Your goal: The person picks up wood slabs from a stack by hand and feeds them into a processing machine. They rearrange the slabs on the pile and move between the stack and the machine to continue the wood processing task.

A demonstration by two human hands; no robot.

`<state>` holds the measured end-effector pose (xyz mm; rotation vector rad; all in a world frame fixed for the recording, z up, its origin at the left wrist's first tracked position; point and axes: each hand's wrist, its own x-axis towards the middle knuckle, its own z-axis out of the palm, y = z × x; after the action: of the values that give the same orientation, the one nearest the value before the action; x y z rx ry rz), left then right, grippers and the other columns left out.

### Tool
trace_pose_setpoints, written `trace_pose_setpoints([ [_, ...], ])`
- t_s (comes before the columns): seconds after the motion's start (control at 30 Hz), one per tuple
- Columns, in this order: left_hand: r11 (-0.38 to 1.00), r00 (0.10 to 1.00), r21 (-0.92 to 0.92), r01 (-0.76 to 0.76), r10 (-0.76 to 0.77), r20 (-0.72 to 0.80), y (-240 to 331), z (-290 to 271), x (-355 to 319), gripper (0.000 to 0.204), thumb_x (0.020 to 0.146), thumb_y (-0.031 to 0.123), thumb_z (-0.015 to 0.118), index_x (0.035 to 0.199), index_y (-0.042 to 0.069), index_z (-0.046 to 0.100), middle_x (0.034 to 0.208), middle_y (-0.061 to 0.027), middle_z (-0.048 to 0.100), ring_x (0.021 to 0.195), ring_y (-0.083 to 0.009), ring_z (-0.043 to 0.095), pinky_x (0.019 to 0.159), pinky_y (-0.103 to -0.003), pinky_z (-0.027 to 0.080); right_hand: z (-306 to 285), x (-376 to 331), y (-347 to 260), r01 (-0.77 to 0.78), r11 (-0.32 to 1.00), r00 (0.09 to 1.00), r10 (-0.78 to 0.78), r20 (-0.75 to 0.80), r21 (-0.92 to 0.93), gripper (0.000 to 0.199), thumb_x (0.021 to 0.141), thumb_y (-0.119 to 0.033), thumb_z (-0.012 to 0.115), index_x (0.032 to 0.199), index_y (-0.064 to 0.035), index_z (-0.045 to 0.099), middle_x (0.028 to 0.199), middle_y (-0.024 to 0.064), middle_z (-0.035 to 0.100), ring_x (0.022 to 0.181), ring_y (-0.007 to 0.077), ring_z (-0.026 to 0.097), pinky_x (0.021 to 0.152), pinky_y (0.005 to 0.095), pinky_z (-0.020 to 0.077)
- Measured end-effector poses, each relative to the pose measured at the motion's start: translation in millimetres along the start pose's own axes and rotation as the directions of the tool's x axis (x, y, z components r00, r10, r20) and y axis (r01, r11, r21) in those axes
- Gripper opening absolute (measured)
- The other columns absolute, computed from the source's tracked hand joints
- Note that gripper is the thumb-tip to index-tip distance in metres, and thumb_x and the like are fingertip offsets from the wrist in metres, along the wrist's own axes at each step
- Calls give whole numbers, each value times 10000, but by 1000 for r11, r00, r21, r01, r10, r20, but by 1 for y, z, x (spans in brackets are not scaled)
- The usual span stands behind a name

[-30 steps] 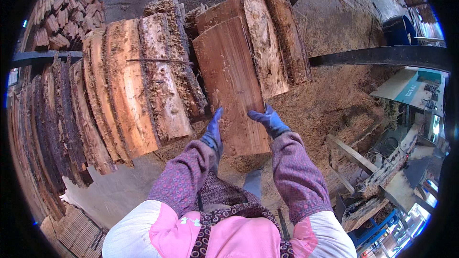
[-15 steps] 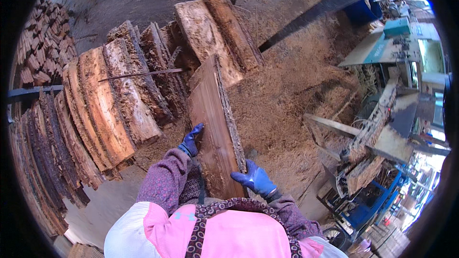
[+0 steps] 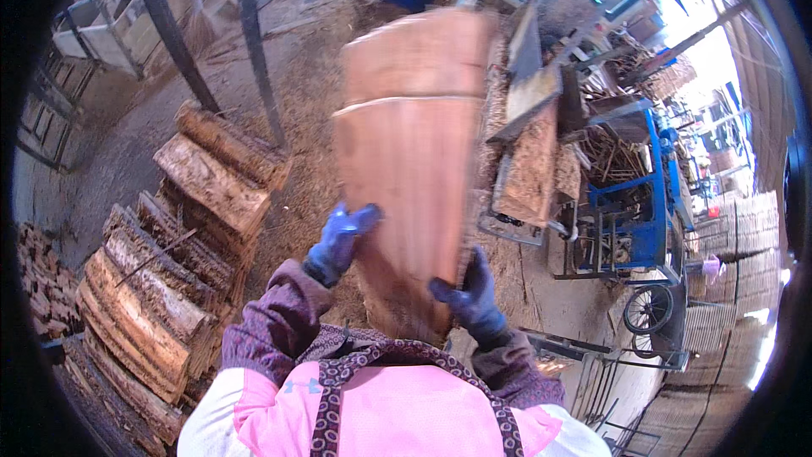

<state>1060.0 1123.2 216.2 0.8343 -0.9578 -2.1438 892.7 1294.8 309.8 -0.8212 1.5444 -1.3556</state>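
We grip the wooden slab (image 3: 410, 169) at its near end — left hand (image 3: 338, 241) and right hand (image 3: 469, 296) closed on opposite edges — judging it stiff, heavy, rough-sawn.

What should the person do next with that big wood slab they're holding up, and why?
Probably carry the wooden slab forward and lower it toward the saw bench ahead. The left hand and right hand both grip its lower edges, it stands lifted and tilted, and the pile of slabs lies off to the left.
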Motion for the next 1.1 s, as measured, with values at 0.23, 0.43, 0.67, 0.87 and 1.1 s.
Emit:
trace_pose_setpoints([
  [0.23,880,741,-8,-474,404,536,61,244,40,710,835,278,736,1387,6,381,1330,-96,501,1222,-178,461,1048,-332,364,-168,-40,-96,330,929,764,-368,-530,-170,686,689,-161,771,1290,6,485,1188,89,562,1045,220,538,921,351,444],
  [0.43,820,797,344,-457,206,567,4,209,53,738,813,452,706,1332,-10,456,1350,-207,494,1257,-264,480,1053,-356,374,-218,67,-209,209,775,888,-406,-217,-596,439,835,-233,708,1159,18,550,1035,79,630,912,134,581,808,286,472],
  [0.67,807,963,553,208,-268,30,-91,47,-40,610,819,334,737,1266,-23,527,1202,-122,618,1109,-188,570,960,-317,451,-247,226,-25,212,-69,884,-411,221,-975,755,845,-518,543,1330,50,436,1376,245,445,1296,390,408,1099,403,301],
  [0.87,802,952,524,287,-179,-249,-92,-17,-145,234,893,252,584,855,22,601,807,-31,589,751,-123,526,682,-282,449,-117,163,-54,803,230,565,-4,825,-549,440,791,-450,611,893,-23,635,827,163,639,812,367,614,719,463,494],
  [1.1,763,971,600,240,-184,-154,-95,-32,-148,200,941,255,497,910,69,566,851,-32,549,811,-124,506,722,-300,436,106,61,-152,942,-200,-251,111,962,269,209,731,-288,716,764,-83,691,779,103,680,681,205,651,593,315,529],
])
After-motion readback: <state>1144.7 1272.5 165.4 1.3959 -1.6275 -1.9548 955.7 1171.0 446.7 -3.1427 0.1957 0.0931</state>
